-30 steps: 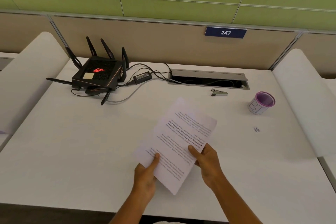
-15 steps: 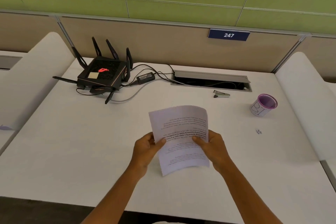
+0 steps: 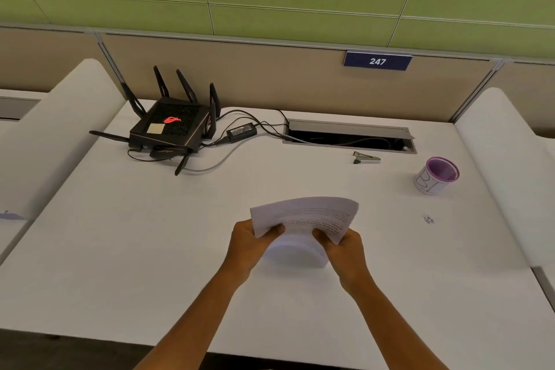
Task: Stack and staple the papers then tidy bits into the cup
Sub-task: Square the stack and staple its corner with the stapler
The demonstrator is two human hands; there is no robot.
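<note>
Papers (image 3: pixel 303 219) sit right in the middle of the frame, held up off the white surface (image 3: pixel 120 249) and bowed over so the top edge curls forward (printed text shows on the upper face). Left hand (image 3: pixel 250 242) has its grip pinched on the left edge, thumb on top, and right hand (image 3: pixel 342 246) pinches the right edge the same way. Stapler (image 3: pixel 366 158) lies flat further back, just in front of the open cable slot (image 3: pixel 350 137). Purple-rimmed cup (image 3: pixel 437 176) stands at the right side of the frame, well apart from the papers. A tiny scrap (image 3: pixel 429 219) lies below the cup. Black router (image 3: pixel 169 126) with antennas sits upper left.
</note>
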